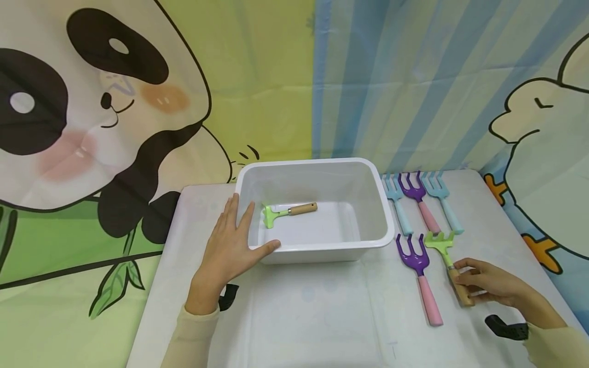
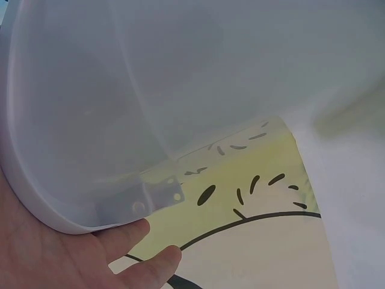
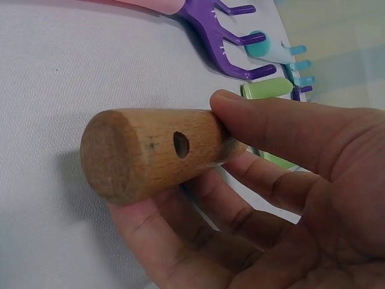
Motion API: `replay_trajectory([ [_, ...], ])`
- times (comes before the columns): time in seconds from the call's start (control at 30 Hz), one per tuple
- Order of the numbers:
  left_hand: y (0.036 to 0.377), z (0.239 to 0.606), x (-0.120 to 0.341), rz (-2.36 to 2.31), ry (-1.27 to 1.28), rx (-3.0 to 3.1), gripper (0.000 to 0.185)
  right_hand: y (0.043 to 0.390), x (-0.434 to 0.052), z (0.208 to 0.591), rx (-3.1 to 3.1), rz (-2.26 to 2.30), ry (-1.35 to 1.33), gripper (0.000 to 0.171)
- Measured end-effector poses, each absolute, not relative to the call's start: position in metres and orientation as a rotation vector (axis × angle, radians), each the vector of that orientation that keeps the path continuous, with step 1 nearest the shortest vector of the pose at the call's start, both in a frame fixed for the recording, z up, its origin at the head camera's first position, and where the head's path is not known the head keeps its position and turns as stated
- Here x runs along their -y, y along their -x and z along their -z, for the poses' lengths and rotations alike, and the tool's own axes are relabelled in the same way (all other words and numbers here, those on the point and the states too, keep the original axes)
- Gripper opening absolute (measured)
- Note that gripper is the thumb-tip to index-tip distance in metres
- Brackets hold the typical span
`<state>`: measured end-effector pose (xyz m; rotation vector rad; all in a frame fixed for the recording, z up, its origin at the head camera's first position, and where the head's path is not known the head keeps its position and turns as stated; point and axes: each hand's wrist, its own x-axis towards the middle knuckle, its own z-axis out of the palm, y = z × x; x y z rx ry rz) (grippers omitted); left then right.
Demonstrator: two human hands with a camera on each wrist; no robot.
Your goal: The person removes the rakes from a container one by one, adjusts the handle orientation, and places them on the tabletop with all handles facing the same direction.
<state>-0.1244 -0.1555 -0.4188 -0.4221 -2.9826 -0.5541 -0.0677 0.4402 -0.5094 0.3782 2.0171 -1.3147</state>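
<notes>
Fingers of right hand (image 1: pixel 492 283) pinch green rake's (image 1: pixel 448 260) round wooden handle; flat left hand (image 1: pixel 230 245) steadies smooth white tub (image 1: pixel 386 220).

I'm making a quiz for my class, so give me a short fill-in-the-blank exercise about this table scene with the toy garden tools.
1. The right hand grips the green rake by its ____ handle.
2. The left hand rests on the white ____.
3. Inside it lies one green ____.
4. The purple fork beside the held rake has a ____ handle.

Missing words: wooden; tub; rake; pink
</notes>
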Motion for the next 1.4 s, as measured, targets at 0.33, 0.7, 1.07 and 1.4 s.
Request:
replay_trajectory([
  [0.33,0.125,0.418,0.154,0.566,0.424,2.985,0.113,0.07,-0.44,0.506,-2.028,1.299,-0.362,0.051],
  [0.7,0.125,0.42,0.155,0.571,0.437,2.97,0.112,0.069,-0.437,0.503,-2.071,1.255,-0.378,0.055],
  [1.07,0.124,0.42,0.155,0.577,0.431,2.975,0.112,0.07,-0.432,0.498,-2.12,1.195,-0.373,0.052],
  [1.4,0.124,0.419,0.156,0.575,0.431,2.977,0.112,0.086,-0.426,0.457,-2.297,1.13,-0.196,0.049],
])
